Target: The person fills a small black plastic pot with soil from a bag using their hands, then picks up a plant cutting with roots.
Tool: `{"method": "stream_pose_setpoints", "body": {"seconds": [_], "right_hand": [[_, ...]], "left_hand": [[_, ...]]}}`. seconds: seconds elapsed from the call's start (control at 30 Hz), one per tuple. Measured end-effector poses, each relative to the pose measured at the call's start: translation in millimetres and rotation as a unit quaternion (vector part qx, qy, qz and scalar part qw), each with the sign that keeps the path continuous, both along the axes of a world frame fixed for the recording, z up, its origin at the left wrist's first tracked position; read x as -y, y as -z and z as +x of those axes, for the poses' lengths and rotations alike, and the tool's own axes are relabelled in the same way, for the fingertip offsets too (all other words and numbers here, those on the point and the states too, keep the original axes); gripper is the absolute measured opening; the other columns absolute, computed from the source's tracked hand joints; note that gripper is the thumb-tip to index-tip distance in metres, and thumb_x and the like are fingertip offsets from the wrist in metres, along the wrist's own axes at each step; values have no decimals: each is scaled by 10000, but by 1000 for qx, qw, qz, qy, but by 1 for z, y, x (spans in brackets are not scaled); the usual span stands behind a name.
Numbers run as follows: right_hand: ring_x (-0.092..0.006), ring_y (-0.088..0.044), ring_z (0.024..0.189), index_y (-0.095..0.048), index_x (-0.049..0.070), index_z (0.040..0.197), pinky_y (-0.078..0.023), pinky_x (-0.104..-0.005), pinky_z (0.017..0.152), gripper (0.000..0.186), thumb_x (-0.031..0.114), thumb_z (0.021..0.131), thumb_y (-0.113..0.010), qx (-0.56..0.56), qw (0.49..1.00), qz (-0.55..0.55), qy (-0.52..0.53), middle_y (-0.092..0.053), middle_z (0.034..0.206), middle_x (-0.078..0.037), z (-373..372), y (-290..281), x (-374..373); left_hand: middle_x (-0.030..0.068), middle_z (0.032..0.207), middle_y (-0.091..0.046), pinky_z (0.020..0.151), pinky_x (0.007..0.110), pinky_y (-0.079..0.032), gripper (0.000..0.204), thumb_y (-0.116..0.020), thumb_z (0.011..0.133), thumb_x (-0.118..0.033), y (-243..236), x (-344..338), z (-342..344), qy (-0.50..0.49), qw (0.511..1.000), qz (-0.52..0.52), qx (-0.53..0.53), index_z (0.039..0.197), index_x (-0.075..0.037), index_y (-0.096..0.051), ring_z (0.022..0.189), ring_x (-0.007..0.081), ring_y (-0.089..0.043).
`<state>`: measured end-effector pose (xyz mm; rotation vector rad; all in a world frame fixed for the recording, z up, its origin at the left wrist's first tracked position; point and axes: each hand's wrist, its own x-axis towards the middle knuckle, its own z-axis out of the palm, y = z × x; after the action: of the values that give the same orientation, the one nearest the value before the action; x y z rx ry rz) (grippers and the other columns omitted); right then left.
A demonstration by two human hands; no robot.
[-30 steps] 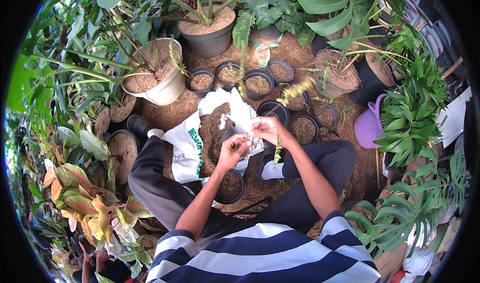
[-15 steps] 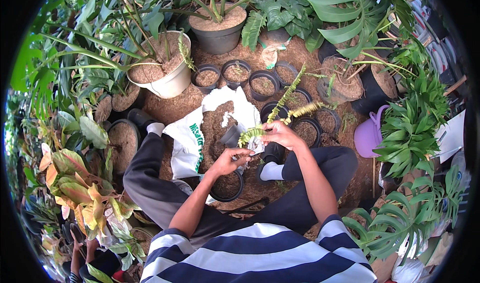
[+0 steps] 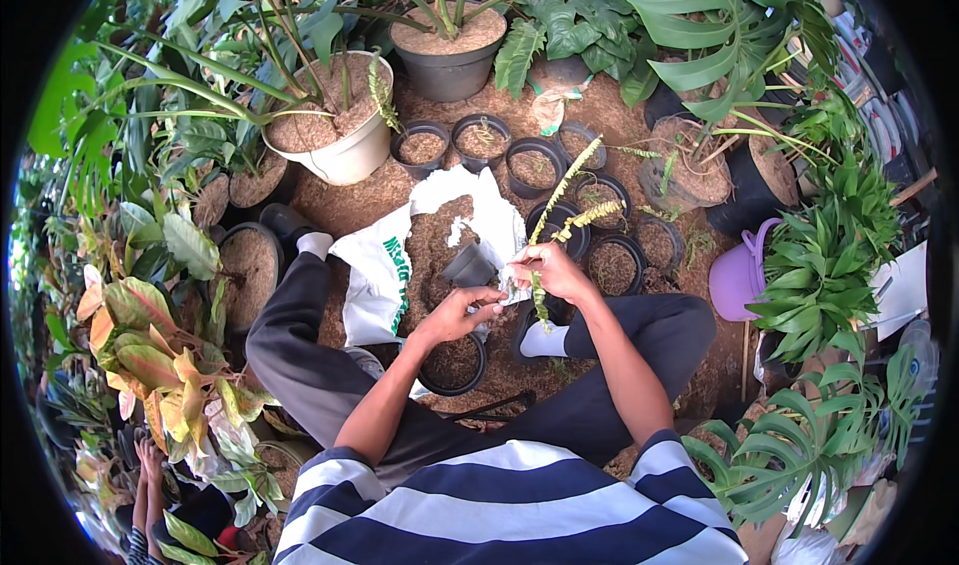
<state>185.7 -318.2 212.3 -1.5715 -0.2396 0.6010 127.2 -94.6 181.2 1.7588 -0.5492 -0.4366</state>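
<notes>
My right hand (image 3: pixel 547 271) grips a small fern plant (image 3: pixel 565 187) by its base. Its yellow-green fronds point up and away, and one hangs below the hand. Close by on the left, my left hand (image 3: pixel 462 313) has its fingers pinched together at the pale root end below the right fingers; whatever they hold is too small to make out. Just beyond the hands a small black pot (image 3: pixel 470 265) lies tilted on a white sack (image 3: pixel 370 275) spread with soil (image 3: pixel 432 240). Under my left wrist stands a round black pot of soil (image 3: pixel 455 363).
Several small black pots (image 3: pixel 531 169) with soil stand beyond the sack. A large white pot (image 3: pixel 345 155), a grey pot (image 3: pixel 447 70) and a purple bucket (image 3: pixel 736 283) surround me. Leafy plants (image 3: pixel 160 345) crowd both sides. Another person's arms (image 3: pixel 150 480) show at lower left.
The fern has turned in my right hand: its fronds stand more upright, and one that pointed left now hangs downward. My left hand stays close beside it.
</notes>
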Motion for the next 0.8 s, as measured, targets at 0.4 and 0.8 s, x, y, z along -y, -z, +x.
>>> {"method": "stream_pose_setpoints", "body": {"seconds": [0.4, 0.8], "right_hand": [[-107, -638, 749, -610, -44, 1011, -507, -241, 624, 173, 38, 870, -669, 21, 993, 25, 115, -652, 876, -70, 6, 9, -1], [-72, -607, 763, -648, -12, 1003, -499, -248, 656, 168, 12, 836, -654, 97, 994, -51, 6, -656, 910, -27, 5, 15, 3]], "left_hand": [[39, 890, -689, 721, 255, -501, 175, -593, 935, -115, 11, -5, 6, -160, 984, -69, -39, 1017, 10, -684, 791, 76, -609], [38, 880, -693, 800, 248, -500, 179, -585, 947, -113, 18, -5, 5, -153, 982, -94, -66, 1049, 7, -668, 841, 82, -629]]}}
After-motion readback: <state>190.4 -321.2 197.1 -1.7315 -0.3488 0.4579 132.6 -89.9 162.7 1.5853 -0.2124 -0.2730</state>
